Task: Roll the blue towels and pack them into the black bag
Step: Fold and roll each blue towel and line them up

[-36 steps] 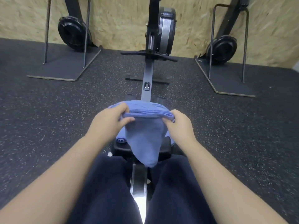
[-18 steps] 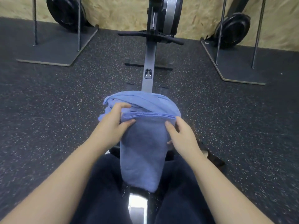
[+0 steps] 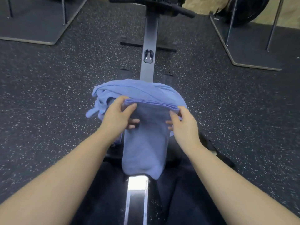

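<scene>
While the folded blue towel (image 3: 144, 143) hangs toward the lower centre of the frame, its long axis runs straight down from the grip. The left hand (image 3: 119, 116) and right hand (image 3: 182, 122) each pinch a top corner — equally near — with the towel pile (image 3: 138, 89) just beyond; no bag in sight.

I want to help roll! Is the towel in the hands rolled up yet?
Not yet. The blue towel hangs as a flat folded strip, with both hands pinching its layered top edge.

A gym. A rowing machine's rail (image 3: 149, 46) runs over speckled rubber flooring (image 3: 48, 88). A weight plate (image 3: 250, 8) leans by the wall.
</scene>
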Available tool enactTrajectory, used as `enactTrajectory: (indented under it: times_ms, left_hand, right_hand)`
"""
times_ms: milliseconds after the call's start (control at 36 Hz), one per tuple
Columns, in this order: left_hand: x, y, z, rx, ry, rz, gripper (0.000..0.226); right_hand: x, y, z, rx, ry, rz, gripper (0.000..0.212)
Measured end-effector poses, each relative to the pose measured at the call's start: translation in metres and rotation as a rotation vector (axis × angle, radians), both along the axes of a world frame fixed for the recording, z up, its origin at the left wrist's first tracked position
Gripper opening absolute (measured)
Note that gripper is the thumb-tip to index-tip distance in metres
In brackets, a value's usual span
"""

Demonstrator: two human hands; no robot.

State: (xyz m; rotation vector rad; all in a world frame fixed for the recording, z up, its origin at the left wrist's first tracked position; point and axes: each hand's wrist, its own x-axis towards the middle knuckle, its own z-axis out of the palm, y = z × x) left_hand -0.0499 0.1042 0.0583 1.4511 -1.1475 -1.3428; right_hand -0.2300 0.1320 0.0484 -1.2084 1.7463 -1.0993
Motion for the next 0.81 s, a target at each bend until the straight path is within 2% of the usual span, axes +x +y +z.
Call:
enactTrajectory:
  times_ms: [167, 389, 472, 500, 556, 611, 722, 806]
  left_hand:
    - [-0.001, -0.051, -0.030, 0.019, 0.075, 0.054, 0.008]
    - [-0.008, -0.103, -0.066, 0.043, 0.036, 0.120, 0.012]
    - [-0.012, -0.116, -0.074, 0.048, 0.037, 0.151, 0.007]
    - [-0.012, -0.119, -0.076, 0.036, 0.026, 0.157, 0.018]
    - [-0.010, -0.121, -0.076, -0.025, -0.083, 0.133, 0.041]
    - [-0.008, -0.117, -0.075, -0.121, -0.183, 0.089, 0.055]
    - [-0.006, -0.097, -0.080, -0.300, -0.259, -0.038, 0.056]
    - [-0.007, -0.071, -0.098, -0.419, -0.360, -0.201, 0.056]
  right_hand:
    - [-0.007, -0.050, -0.024, 0.013, 0.012, 0.012, 0.012]
    - [-0.005, -0.112, -0.055, 0.022, 0.082, 0.017, 0.022]
    - [-0.007, -0.127, -0.063, 0.032, 0.099, 0.001, 0.010]
    - [-0.007, -0.130, -0.064, 0.029, 0.079, -0.017, 0.008]
    - [-0.009, -0.132, -0.064, 0.014, 0.053, -0.042, 0.032]
    - [-0.011, -0.129, -0.060, -0.028, 0.088, -0.033, 0.045]
    - [-0.018, -0.109, -0.059, -0.085, 0.089, 0.040, 0.046]
    - [-0.025, -0.086, -0.069, -0.111, 0.240, 0.165, 0.042]
